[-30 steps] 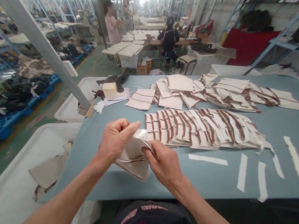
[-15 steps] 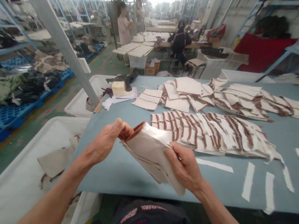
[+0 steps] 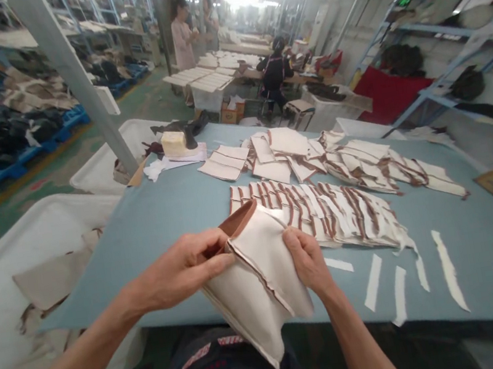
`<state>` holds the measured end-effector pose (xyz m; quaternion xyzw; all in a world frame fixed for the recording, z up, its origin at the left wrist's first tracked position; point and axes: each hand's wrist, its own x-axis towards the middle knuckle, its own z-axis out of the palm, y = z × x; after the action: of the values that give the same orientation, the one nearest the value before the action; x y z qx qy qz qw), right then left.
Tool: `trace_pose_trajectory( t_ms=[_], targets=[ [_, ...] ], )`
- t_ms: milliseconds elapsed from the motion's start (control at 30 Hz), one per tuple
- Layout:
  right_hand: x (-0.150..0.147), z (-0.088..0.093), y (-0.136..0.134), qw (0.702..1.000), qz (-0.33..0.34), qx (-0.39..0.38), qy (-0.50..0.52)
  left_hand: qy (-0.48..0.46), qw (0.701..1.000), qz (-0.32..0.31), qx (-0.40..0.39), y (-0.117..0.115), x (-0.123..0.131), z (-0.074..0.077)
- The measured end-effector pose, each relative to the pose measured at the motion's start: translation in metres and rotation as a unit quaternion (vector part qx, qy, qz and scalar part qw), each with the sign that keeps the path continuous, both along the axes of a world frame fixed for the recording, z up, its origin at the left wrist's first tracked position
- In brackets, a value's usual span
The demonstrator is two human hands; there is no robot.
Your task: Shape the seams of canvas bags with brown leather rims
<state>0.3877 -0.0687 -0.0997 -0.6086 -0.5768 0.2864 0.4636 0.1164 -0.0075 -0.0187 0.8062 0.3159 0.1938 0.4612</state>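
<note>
A cream fabric pouch (image 3: 260,269) with brown edging hangs between my two hands, over the near edge of the table. Its brown-trimmed mouth gapes toward the upper left. My left hand (image 3: 194,264) pinches the pouch's left rim, thumb outside and fingers partly hidden inside the mouth. With its fingers closed, my right hand (image 3: 306,259) grips the opposite side. Just beyond the pouch lies a row of overlapping cream pieces (image 3: 320,210) with brown edges.
The blue-grey table (image 3: 150,224) carries a heap of cream pieces (image 3: 287,147), a yellowish block (image 3: 174,144) and loose white strips (image 3: 373,283). White bins (image 3: 57,205) stand left, by a slanted metal post (image 3: 69,69). Several people are farther back.
The pouch has turned so its seamed side faces me and its mouth shows wider. My left hand has lowered and re-gripped at the rim. The view has shifted right.
</note>
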Motion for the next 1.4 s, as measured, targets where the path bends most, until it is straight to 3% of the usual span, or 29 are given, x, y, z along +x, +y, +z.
trace_pose_trajectory(
  t_ms=[200, 300, 367, 433, 500, 600, 800, 1067, 1233, 1400],
  targets=[
    [0.0, -0.012, -0.002, 0.996, -0.046, -0.013, -0.078, 0.056, 0.987, -0.047, 0.142, 0.006, 0.005, 0.012],
    [0.002, 0.006, -0.009, 0.989, -0.099, 0.004, -0.113, 0.043, 0.985, -0.073, 0.151, 0.008, 0.01, 0.019],
    [0.0, 0.028, -0.013, 0.982, -0.104, 0.075, -0.139, 0.032, 0.986, -0.081, 0.139, 0.009, 0.013, 0.023],
    [-0.004, 0.053, -0.013, 0.972, -0.042, 0.174, -0.154, 0.027, 0.988, -0.077, 0.131, 0.01, 0.017, 0.028],
    [-0.011, 0.073, -0.007, 0.958, 0.061, 0.238, -0.15, 0.02, 0.988, -0.069, 0.136, 0.011, 0.02, 0.032],
    [-0.018, 0.087, 0.011, 0.928, 0.189, 0.285, -0.147, -0.003, 0.987, -0.063, 0.145, 0.012, 0.021, 0.036],
    [-0.02, 0.082, 0.039, 0.911, 0.269, 0.272, -0.154, -0.014, 0.993, -0.072, 0.095, 0.013, 0.015, 0.036],
    [-0.017, 0.08, 0.037, 0.917, 0.323, 0.228, -0.052, -0.008, 0.992, -0.096, 0.075, 0.021, 0.009, 0.036],
    [-0.017, 0.078, 0.034, 0.923, 0.337, 0.186, 0.004, -0.006, 0.993, -0.102, 0.053, 0.02, 0.014, 0.037],
    [-0.021, 0.079, 0.029, 0.942, 0.299, 0.152, -0.005, -0.028, 0.997, -0.041, 0.064, 0.009, 0.027, 0.035]
  ],
)
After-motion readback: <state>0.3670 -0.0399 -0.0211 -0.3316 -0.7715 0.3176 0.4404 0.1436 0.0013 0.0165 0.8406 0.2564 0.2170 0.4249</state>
